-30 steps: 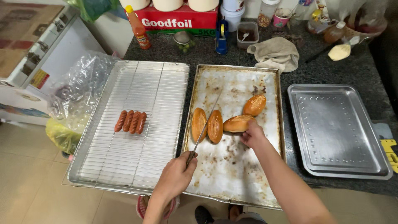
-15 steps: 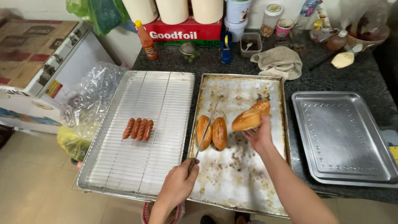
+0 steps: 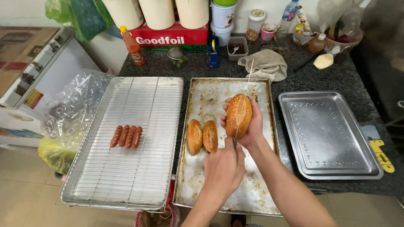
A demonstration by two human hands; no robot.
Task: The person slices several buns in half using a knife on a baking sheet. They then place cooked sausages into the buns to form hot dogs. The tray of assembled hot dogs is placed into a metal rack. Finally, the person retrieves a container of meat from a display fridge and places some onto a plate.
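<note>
A red, long carton [image 3: 168,38] with white lettering lay at the back of the dark counter, well beyond the fingers, and three pale paper rolls [image 3: 159,12] stood on top of it. Left of the carton stood an orange sauce bottle [image 3: 134,48] with a yellow cap, and farther left a green plastic bag [image 3: 80,19] hung. Right of the carton were a white tub [image 3: 223,14] with a green lid, a small clear box [image 3: 237,47], a jar [image 3: 255,25] and a crumpled beige cloth [image 3: 264,64]. A clear plastic bag [image 3: 69,111] bulged at the left of the wire rack [image 3: 126,176], on which four sausages [image 3: 126,136] lay side by side, well apart from both hands. The right hand [image 3: 249,130] held a bread roll [image 3: 238,115] upright over the stained baking tray [image 3: 210,189], its fingers [image 3: 225,117] wrapped round the roll from behind and clamped on it. The left hand [image 3: 224,168], just below the roll, was closed round the handle of a knife [image 3: 246,90], whose thin blade ran up along the roll's front and past its top; the handle itself was hidden in the fist. Two more rolls [image 3: 202,136] lay touching each other on the tray, just left of the fingers. An empty-looking steel tray [image 3: 328,134] sat to the right of the right hand, near but apart, with a yellow tool [image 3: 381,154] at its far edge.
</note>
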